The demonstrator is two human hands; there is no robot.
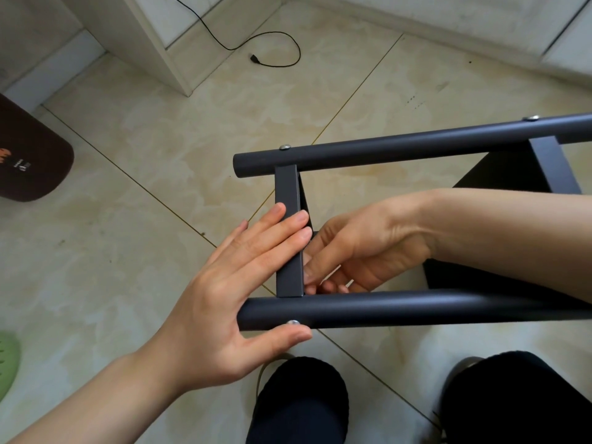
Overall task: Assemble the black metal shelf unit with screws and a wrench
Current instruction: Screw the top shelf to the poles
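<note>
The black metal shelf unit lies on its side above the tiled floor. Its far round tube [416,145] and near round tube [416,307] run left to right, joined by a flat crossbar [286,187]. Silver screws sit in the far tube [284,147] and the near tube [293,322]. My left hand [230,283] lays straight fingers across the crossbar, with the thumb under the near tube beside the screw. My right hand [362,245] reaches in from the right, its curled fingertips at the crossbar's inner edge by the near tube. What they hold, if anything, is hidden.
A second crossbar [554,165] and a dark shelf panel [499,174] lie to the right. A black cable with a plug [256,59] lies by a white cabinet [160,43]. At the left are a brown mat [28,155] and a green item [8,354]. My black slippers [301,402] are below.
</note>
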